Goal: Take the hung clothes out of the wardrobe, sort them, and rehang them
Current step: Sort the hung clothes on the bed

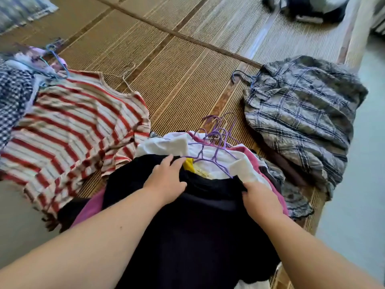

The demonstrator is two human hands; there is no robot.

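Note:
A black garment (pixel 198 226) lies on top of a pile of clothes in front of me on the tatami floor. My left hand (pixel 166 178) rests on its upper edge, fingers lying over the fabric near the neckline. At the garment's right shoulder, my right hand (pixel 260 199) grips the black cloth. Beneath it lie a white top (pixel 220 161) on purple hangers (pixel 216 138) and pink cloth (pixel 252 157). The wardrobe is out of view.
A red-and-white striped top (pixel 68 130) lies at the left beside a checked garment (pixel 12 97) and blue hangers (pixel 54 59). A grey plaid shirt (pixel 302 113) on a hanger lies at the right. Dark clothes (pixel 312 7) sit at the far back. Tatami (pixel 177 69) lies between.

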